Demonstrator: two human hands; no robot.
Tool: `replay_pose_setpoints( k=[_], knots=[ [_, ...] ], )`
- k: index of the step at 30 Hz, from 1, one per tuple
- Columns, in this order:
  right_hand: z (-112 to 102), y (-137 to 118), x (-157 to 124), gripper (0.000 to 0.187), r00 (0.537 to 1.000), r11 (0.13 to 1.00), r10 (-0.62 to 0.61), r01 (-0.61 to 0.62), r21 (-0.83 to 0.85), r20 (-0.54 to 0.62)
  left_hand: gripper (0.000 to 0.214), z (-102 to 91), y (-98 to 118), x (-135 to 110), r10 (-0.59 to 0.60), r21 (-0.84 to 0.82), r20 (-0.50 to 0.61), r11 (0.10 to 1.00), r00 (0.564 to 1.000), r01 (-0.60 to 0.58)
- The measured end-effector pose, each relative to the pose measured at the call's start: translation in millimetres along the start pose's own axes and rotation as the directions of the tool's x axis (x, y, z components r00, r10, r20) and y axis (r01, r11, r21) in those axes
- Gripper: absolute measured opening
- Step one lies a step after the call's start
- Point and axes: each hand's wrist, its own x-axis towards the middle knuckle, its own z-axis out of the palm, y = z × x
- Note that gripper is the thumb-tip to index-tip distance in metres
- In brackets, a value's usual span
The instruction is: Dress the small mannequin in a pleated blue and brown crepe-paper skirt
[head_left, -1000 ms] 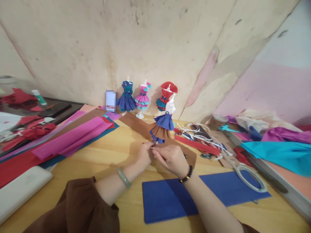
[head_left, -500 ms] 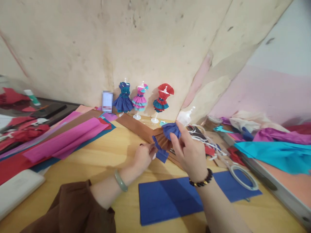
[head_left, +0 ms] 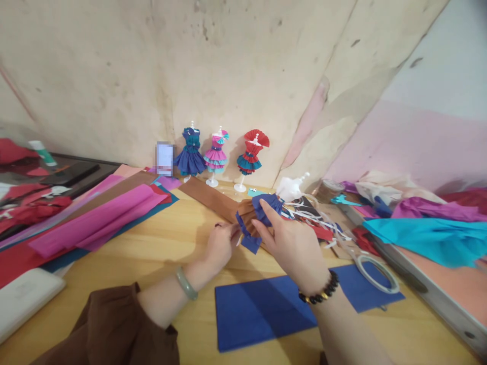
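A small white dress mannequin (head_left: 291, 187) lies tilted above the table, its neck towards the upper right. It wears a gathered skirt with a blue paper ruffle (head_left: 272, 210) over a pleated brown layer (head_left: 246, 212) and a blue band at the hem. My left hand (head_left: 222, 246) is closed at the lower end, where a bit of white shows; its fingertips are partly hidden. My right hand (head_left: 294, 243) has its index finger on the blue ruffle and its thumb lower by the brown pleats, gripping the skirt from the near side.
Three dressed mannequins, one in a red dress (head_left: 251, 157), stand by the wall. Blue paper (head_left: 262, 314) lies in front, with a tape roll (head_left: 376, 274) on its right part. Coloured paper sheets (head_left: 102, 218) are left; scraps and a teal sheet (head_left: 429, 241) right.
My right index finger and thumb have moved down and left over the skirt. The mannequin has tipped flatter, its neck lower. My left hand keeps its hold. The view has shifted slightly.
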Motion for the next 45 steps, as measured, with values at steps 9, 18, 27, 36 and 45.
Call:
replay_pose_setpoints(
  k=[9, 18, 27, 36, 45],
  knots=[
    [-4, -3, 1, 0.031, 0.997, 0.998, 0.038, -0.04, 0.041, 0.064, 0.025, 0.5, -1, 0, -0.011, 0.13, -0.007, 0.991, 1.0, 0.012],
    [-12, -10, 8, 0.051, 0.916, 0.983, 0.171, -0.136, -0.119, 0.362, 0.022, -6.0, 9, 0, 0.003, 0.187, 0.017, 0.982, 1.0, -0.006],
    [-13, -17, 8, 0.05, 0.847, 0.993, 0.11, -0.118, -0.018, 0.521, 0.022, -6.8, 10, 1, -0.026, 0.231, 0.022, 0.973, 0.999, 0.02],
    [-19, -12, 9, 0.048, 0.88, 0.979, 0.199, -0.194, -0.054, 0.432, 0.024, -7.4, 10, 1, -0.012, 0.254, 0.046, 0.967, 0.999, 0.0],
    [-13, -16, 9, 0.059, 0.831, 0.98, 0.196, -0.181, -0.08, 0.52, 0.028, -9.6, 18, 1, -0.007, 0.278, 0.06, 0.96, 0.998, -0.01]
  ],
)
